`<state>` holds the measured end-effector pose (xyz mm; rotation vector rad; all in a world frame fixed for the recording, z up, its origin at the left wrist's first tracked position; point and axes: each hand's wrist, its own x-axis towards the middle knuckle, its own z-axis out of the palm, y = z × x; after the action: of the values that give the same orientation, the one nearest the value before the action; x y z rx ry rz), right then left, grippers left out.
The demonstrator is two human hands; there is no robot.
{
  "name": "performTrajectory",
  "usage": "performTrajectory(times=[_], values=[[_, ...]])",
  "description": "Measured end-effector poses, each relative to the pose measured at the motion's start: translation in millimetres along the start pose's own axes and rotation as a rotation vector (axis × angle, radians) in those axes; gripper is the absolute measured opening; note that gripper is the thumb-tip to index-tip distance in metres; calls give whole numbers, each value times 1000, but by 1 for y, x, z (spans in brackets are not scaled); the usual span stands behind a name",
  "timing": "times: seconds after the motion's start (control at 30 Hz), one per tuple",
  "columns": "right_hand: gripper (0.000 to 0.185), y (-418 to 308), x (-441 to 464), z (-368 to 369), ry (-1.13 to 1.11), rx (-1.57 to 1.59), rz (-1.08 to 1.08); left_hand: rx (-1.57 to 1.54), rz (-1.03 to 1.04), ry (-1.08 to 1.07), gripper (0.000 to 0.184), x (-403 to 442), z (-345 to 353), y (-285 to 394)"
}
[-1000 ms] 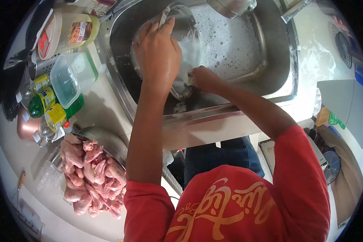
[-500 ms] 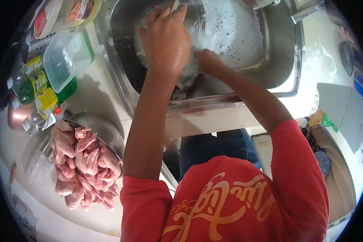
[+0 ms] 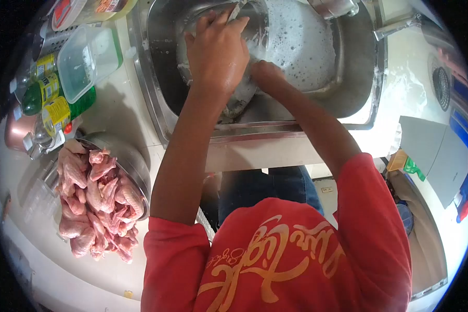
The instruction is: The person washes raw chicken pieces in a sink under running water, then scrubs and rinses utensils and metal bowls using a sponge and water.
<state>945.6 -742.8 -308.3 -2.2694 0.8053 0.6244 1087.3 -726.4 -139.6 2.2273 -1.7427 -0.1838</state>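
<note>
In the head view, my left hand [image 3: 216, 54] is over the left part of the sink, its fingers bent around the edge of a round, shiny vessel [image 3: 252, 44]. A pale strip [image 3: 237, 9] sticks up between its thumb and fingers. Whether the vessel is a pot or a bowl I cannot tell. Close beside it, to the right, my right hand [image 3: 268, 76] is closed in a fist against the vessel; what it holds is hidden. White suds [image 3: 301, 47] cover the water in the steel sink [image 3: 361, 86] around both hands.
Raw chicken pieces [image 3: 101, 195] are heaped on a metal bowl [image 3: 132, 156] at lower left. Behind them stand bottles [image 3: 57, 112] and a clear plastic container [image 3: 80, 65]. A metal faucet [image 3: 335, 6] reaches over the sink at the top. The sink's raised rim [image 3: 244, 132] runs in front of me.
The whole view has shifted slightly. My right hand has turned a little and looks less blurred, still beside my left. My left hand keeps its hold on the vessel.
</note>
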Motion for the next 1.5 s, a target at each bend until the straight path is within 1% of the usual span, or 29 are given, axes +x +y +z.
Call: performTrajectory(times=[0.1,0.13,0.2,0.27,0.33,0.43,0.47,0.57,0.6,0.7,0.77,0.83,0.9,0.93,0.97,1.03,1.07,1.17,1.23,1.27,1.3,1.37,1.47,1.5], values=[[20,-13,-12,21,26,46,-251,-5,18,42,33,1,2,-2],[22,-11,-14,19,-16,130,-195,5,34,59,33,1,3,-2],[34,-4,-20,12,-110,290,-89,5,43,68,33,0,4,-1],[39,-1,-16,23,-148,107,-244,-11,33,59,32,1,3,-1],[44,-22,-22,6,-224,167,-366,-17,53,32,32,3,3,-3],[24,-4,-17,33,133,41,-619,-39,55,40,32,1,4,-5],[25,1,-3,37,-53,42,-306,-52,53,52,32,-1,4,-2],[26,-14,-12,24,-18,102,-576,-25,60,81,32,-2,4,-1],[26,-25,-19,14,-143,268,-415,-27,48,83,32,-1,5,-2],[40,-6,-15,2,-257,335,-253,-50,7,53,33,-4,7,1],[37,-14,-19,5,-183,168,-481,-50,-13,32,34,-1,5,0],[34,-19,-21,8,-135,201,-519,-53,-16,16,34,-2,4,2],[30,-12,-25,9,-130,427,-365,-39,-21,18,35,-1,4,0],[31,-8,-10,5,-187,154,-303,-31,-23,18,35,-1,4,1],[28,-7,-13,8,-214,226,-349,-23,-26,18,35,-2,4,2],[25,-27,-28,-15,-255,370,-453,-5,-16,26,35,-2,4,3],[25,-23,-28,-5,-105,411,-607,7,-16,28,35,-2,4,1],[28,8,5,35,-162,380,-224,-45,-30,-6,35,-3,3,2],[29,-8,-17,9,-128,426,-368,-27,-48,-11,34,0,-6,11],[29,-14,-22,3,-147,461,-391,-14,-58,-28,34,-2,-8,12],[29,-20,-26,-2,-167,497,-413,-35,-35,-16,34,-3,-5,8],[29,-18,-23,-4,-265,560,-357,-78,9,15,34,-3,4,-1],[29,0,0,20,-131,117,-419,-142,-4,22,35,-4,4,0],[29,-4,-3,20,-98,219,-462,-171,-10,24,35,-4,5,0]])
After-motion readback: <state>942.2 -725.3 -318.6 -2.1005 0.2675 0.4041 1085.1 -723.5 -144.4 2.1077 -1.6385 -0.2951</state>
